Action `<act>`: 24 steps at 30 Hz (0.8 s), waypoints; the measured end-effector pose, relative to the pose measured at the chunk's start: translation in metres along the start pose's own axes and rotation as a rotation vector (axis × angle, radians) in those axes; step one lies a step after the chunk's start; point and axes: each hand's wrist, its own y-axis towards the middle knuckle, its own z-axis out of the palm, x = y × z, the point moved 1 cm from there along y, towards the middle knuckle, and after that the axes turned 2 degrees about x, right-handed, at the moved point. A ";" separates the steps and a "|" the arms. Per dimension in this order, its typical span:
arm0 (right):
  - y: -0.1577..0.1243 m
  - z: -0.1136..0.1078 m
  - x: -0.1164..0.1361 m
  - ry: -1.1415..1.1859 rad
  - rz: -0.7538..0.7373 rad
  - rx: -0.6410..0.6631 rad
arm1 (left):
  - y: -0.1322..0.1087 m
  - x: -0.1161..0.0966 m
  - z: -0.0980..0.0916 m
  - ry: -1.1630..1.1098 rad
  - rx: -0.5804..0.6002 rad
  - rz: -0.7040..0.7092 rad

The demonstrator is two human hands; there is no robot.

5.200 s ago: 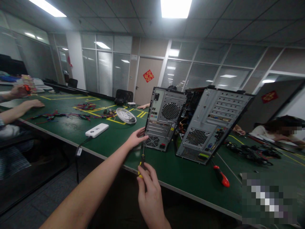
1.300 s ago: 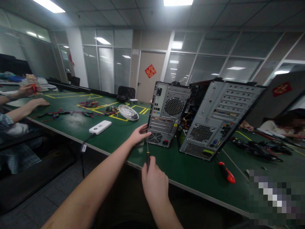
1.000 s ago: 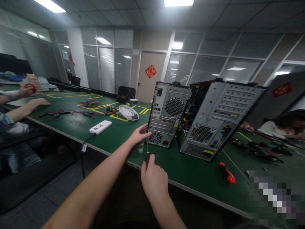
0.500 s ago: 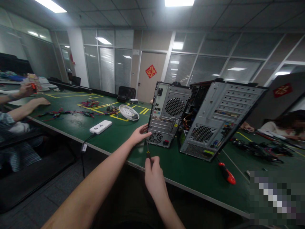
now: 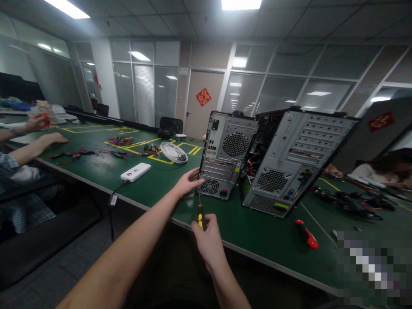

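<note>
A computer tower point(image 5: 222, 150) stands upright on the green table with its rear panel, fan grille and ports facing me. My left hand point(image 5: 187, 183) rests against its lower left edge, fingers stretched along the side and thumb on the rear panel. Below it, my right hand point(image 5: 207, 234) grips a black and yellow screwdriver point(image 5: 201, 214). The screwdriver's shaft points up to the tower's bottom left corner; whether the tip sits in a screw is too small to tell. Just right of this tower stands a second computer tower point(image 5: 273, 171), its rear also toward me.
A red-handled screwdriver point(image 5: 306, 234) lies right of the towers, near black cables point(image 5: 350, 204). To the left are a white power bank point(image 5: 136, 172), a round white cover point(image 5: 174, 152) and thin wires point(image 5: 83, 153). Other people sit at the left and right.
My right hand has turned on the screwdriver, its thumb shifting left and down so that the yellow of the handle shows. My left hand stays on the tower.
</note>
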 end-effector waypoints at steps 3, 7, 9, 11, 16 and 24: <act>-0.002 -0.009 0.012 -0.211 0.043 0.107 | 0.001 0.002 -0.001 -0.001 0.001 0.005; -0.007 -0.015 0.027 -0.579 -0.080 0.100 | 0.002 0.005 -0.002 -0.008 0.002 0.007; -0.009 -0.015 0.030 -0.740 -0.136 0.072 | 0.003 0.006 -0.002 -0.006 0.006 0.005; -0.011 -0.014 0.031 -0.865 -0.150 0.051 | 0.003 0.006 -0.002 -0.002 0.005 0.003; -0.013 -0.010 0.028 -0.988 -0.193 0.052 | 0.002 0.005 -0.002 -0.005 0.002 0.001; -0.011 -0.001 0.028 -0.953 -0.229 0.099 | 0.003 0.007 -0.003 -0.011 -0.003 -0.005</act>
